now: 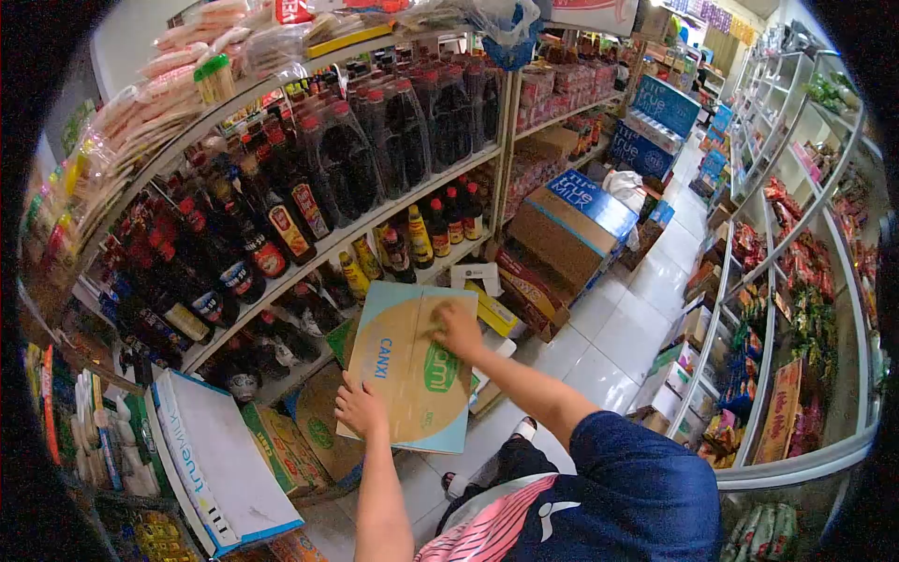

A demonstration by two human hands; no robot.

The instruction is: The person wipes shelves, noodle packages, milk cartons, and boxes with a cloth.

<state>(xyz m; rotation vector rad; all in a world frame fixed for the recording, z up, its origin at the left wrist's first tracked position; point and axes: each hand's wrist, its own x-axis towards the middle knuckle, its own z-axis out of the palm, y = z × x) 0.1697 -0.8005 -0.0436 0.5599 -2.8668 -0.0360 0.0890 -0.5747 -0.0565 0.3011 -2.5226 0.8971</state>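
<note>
A flat-topped cardboard carton (403, 398), light blue and brown with "CANXI" and a green logo printed on it, is in front of me among other boxes. My left hand (361, 409) lies on its left edge with the fingers apart. Over the upper right part of the carton's top is my right hand (456, 332), its fingers bent down close to the middle seam. Slight blur hides whether anything small is between those fingers.
Shelves of dark soda bottles (351, 155) and sauce bottles (286, 225) stand left. A white milk carton (220, 459) is at lower left. Stacked milk boxes (571, 220) line the tiled aisle (609, 318). Glass-fronted shelves with snack packets (805, 309) run along the right.
</note>
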